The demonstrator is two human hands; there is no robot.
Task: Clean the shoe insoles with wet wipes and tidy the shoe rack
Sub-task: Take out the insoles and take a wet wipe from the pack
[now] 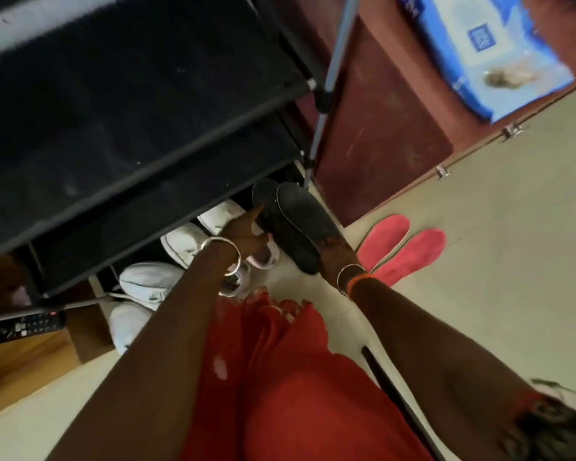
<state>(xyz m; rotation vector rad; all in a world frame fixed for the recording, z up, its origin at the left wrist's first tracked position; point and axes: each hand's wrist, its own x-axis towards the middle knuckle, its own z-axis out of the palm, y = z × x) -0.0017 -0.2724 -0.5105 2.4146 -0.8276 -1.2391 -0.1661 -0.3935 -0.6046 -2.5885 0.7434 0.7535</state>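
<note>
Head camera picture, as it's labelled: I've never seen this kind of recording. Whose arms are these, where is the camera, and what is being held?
There is no machine here. A person wears a wide-angle camera on the head, so you look down along their own two arms at the floor.

The left hand and the right hand are both at a pair of black shoes at the bottom of a black shoe rack. The right hand's fingers seem to grip the nearer shoe; the left hand touches the pair, but its grip is blurred.

White shoes sit under the rack. Two pink insoles lie side by side on the pale floor. A blue pack of wet wipes lies on the dark red surface at top right.
</note>
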